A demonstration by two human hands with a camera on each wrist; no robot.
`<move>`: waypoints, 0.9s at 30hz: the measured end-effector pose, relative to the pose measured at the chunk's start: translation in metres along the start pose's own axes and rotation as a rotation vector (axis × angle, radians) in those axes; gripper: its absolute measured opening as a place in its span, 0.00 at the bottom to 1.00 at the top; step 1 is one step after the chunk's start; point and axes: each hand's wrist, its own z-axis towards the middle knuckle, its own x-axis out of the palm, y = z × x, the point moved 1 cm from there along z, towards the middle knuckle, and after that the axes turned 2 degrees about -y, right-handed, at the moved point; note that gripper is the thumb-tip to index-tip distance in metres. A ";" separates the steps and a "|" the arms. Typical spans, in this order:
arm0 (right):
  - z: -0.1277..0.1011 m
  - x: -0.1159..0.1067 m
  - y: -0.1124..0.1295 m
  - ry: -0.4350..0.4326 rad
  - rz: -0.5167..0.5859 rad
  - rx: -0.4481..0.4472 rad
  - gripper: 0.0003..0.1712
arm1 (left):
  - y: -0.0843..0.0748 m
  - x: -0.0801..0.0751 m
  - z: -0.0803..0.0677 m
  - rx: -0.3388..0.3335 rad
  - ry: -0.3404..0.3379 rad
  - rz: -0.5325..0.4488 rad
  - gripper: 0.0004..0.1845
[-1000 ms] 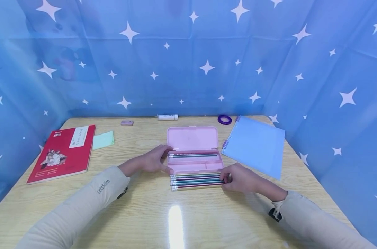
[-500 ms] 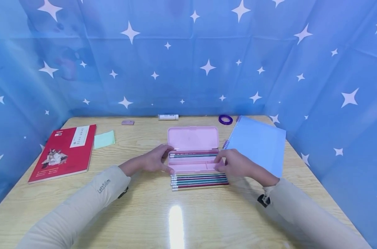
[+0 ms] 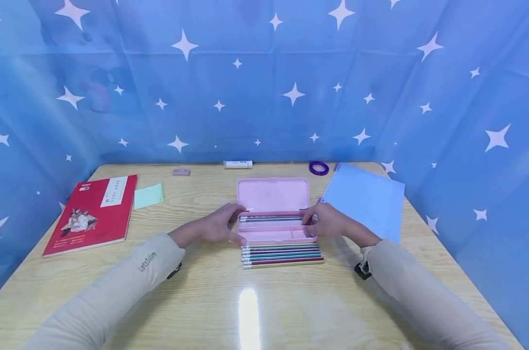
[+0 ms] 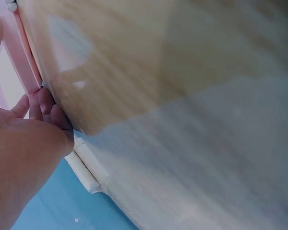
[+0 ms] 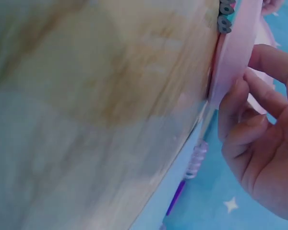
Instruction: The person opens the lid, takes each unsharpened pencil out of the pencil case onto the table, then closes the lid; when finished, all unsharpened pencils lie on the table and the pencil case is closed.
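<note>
A pink pencil case (image 3: pixel 273 194) lies open on the table, lid tipped back. Inside its rear compartment lie a few pencils (image 3: pixel 268 219); the front compartments show bare pink. My left hand (image 3: pixel 216 224) grips the left end of the case, thumb at the front corner and fingers at the back. My right hand (image 3: pixel 334 223) reaches over the right end, index finger and thumb in the case by the pencils' right ends. Its fingertips are hidden, so I cannot tell whether they pinch a pencil. Directly in front of the case lies a row of several pencils (image 3: pixel 281 254), eraser ends leftward.
On the left lie a red book (image 3: pixel 93 214) and a green sticky-note pad (image 3: pixel 148 196). Along the back are a small mauve block (image 3: pixel 181 172), a white tube (image 3: pixel 238 164) and a purple tape roll (image 3: pixel 318 168). A blue spiral notebook (image 3: pixel 369 199) lies beyond my right hand.
My right hand has left the right ends of the pencil row and moved up and back to the right end of the pencil case. My left hand keeps its grip.
</note>
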 end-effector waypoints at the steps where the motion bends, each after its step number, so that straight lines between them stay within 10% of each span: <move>1: 0.001 0.000 0.000 0.002 0.011 -0.004 0.04 | 0.000 0.000 0.000 -0.001 -0.002 -0.004 0.53; 16: 0.002 0.001 -0.002 0.119 0.084 -0.064 0.04 | 0.003 0.002 0.000 -0.004 -0.005 -0.017 0.55; 27: 0.001 -0.005 -0.008 0.022 0.081 -0.155 0.02 | 0.000 0.001 -0.001 -0.003 -0.011 -0.010 0.55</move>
